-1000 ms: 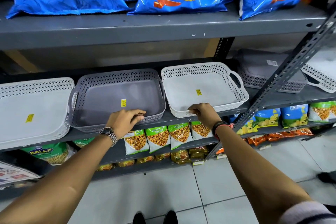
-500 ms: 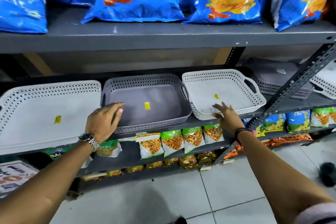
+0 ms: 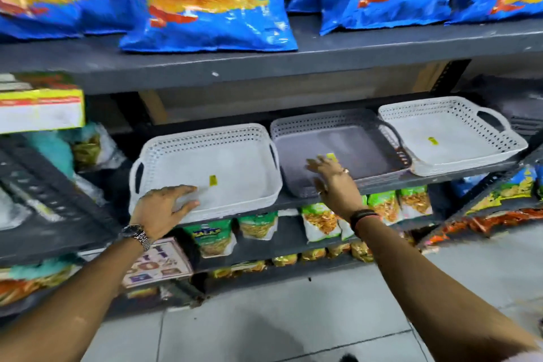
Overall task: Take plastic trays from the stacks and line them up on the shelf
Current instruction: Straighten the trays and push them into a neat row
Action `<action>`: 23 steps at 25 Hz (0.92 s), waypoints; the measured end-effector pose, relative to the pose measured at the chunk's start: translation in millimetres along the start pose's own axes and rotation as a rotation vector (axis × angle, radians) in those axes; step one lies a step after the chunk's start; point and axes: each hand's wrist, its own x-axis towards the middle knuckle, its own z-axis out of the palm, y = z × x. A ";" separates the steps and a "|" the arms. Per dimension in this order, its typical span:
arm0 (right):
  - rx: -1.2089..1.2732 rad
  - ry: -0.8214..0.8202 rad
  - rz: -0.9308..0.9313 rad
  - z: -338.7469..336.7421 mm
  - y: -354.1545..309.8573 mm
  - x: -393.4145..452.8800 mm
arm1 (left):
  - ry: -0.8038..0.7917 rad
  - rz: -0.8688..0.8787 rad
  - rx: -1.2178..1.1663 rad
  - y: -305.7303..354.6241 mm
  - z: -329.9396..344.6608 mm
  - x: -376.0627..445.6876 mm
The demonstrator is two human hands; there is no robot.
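Three perforated plastic trays stand side by side on the middle shelf [image 3: 440, 175]: a white tray [image 3: 229, 161] on the left, a grey tray [image 3: 361, 144] in the middle, another white tray [image 3: 458, 132] on the right. My left hand [image 3: 164, 209], wearing a watch, lies over the front rim of the left white tray with its fingers spread. My right hand [image 3: 332, 179] hovers over the front of the grey tray, fingers apart, holding nothing. A stack of grey trays [image 3: 526, 117] shows at the far right, partly cut off.
Blue chip bags [image 3: 205, 0] fill the shelf above. Green snack packets [image 3: 258, 225] hang along the shelf below the trays. A yellow and white box [image 3: 41, 109] sits at the left. A slanted metal upright [image 3: 484, 197] crosses the right side. Tiled floor lies beneath.
The view has swung left, so the trays sit further right. My left hand went from the grey tray to the left white tray; my right hand went from the right white tray to the grey one.
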 end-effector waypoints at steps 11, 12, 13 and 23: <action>0.009 -0.308 0.006 42.0 -62.6 17.9 | -0.327 -0.065 0.154 -21.7 -14.2 -17.9; 0.005 -0.315 0.010 41.9 -63.0 20.3 | -0.314 -0.075 0.145 -21.9 -13.5 -17.4; -0.001 -0.323 0.017 41.2 -64.1 22.2 | -0.299 -0.085 0.132 -21.8 -12.6 -17.2; 0.000 -0.351 0.034 38.4 -67.6 28.0 | -0.255 -0.169 0.103 -18.7 -10.4 -16.3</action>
